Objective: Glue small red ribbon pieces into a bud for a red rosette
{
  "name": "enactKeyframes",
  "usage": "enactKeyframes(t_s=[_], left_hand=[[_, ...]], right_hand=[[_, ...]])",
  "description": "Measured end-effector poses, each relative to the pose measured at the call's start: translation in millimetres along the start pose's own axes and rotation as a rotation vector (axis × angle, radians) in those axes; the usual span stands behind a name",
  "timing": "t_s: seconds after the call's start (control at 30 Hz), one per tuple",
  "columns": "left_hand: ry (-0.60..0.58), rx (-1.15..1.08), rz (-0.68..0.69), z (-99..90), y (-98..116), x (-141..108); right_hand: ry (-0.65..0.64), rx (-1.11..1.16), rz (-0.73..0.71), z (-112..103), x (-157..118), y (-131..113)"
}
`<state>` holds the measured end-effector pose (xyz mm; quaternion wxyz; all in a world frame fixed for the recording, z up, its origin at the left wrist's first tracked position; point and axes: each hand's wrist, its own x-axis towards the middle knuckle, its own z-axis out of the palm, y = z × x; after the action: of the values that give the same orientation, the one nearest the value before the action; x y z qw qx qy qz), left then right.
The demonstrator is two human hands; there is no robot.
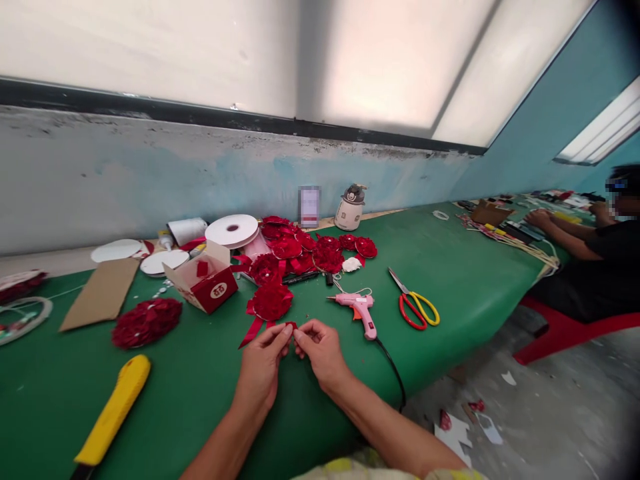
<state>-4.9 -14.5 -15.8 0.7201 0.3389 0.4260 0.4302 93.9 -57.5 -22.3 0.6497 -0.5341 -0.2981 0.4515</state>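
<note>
Between the fingertips of both hands, near the table's front edge, is a small piece of red fabric (291,325). My left hand (263,363) pinches its left side, and my right hand (321,353) pinches the right side. Just beyond them lies a red fabric flower (271,301) with ribbon tails. A pink glue gun (361,310) rests to the right of my hands, its nozzle pointing left. Behind the single flower, several more red flowers (327,255) are heaped. An open red and white box (207,283) stands to the left, with a red piece inside.
Scissors (419,308) with red and yellow handles lie right of the glue gun. A yellow-handled tool (115,407) is at the front left, near cardboard (100,293) and a dark red flower (147,323). A ribbon spool (233,231), phone (309,207) and bottle (350,208) stand behind. Another person (595,250) sits right.
</note>
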Motion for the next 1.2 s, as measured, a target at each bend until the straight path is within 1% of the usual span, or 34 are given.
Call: enactKeyframes(t_s=[0.07,0.13,0.23,0.4,0.53,0.6,0.7,0.8,0.97,1.2], left_hand=[[0.024,0.077,0.048,0.2,-2,0],[0.014,0.121,0.074,0.3,-3,0],[-0.009,0.128,0.08,1.3,-2,-2],[-0.047,0.057,0.022,8.0,0,-8],[-0.065,-0.002,-0.021,15.4,2,-10],[-0.06,-0.009,-0.038,17.6,3,-10],[-0.035,-0.002,-0.069,18.8,2,-8],[-0.015,0.014,-0.075,20.4,2,-7],[-0.01,0.035,-0.039,26.7,2,-4],[-0.048,-0.006,-0.104,26.3,-1,1]], right_hand=[[0.0,-0.007,-0.008,-1,-2,-1],[-0.027,0.029,-0.007,-3,-3,-3],[-0.051,0.092,-0.006,-5,-4,-2],[-0.009,0.125,0.021,-6,-3,4],[0.072,0.056,-0.036,-7,-3,6],[0.09,0.003,-0.076,-9,-2,6],[0.093,-0.07,-0.126,-11,-2,6],[0.098,-0.115,-0.146,-13,-1,5],[0.108,-0.104,-0.135,-15,1,2],[0.105,-0.066,-0.102,-18,3,4]])
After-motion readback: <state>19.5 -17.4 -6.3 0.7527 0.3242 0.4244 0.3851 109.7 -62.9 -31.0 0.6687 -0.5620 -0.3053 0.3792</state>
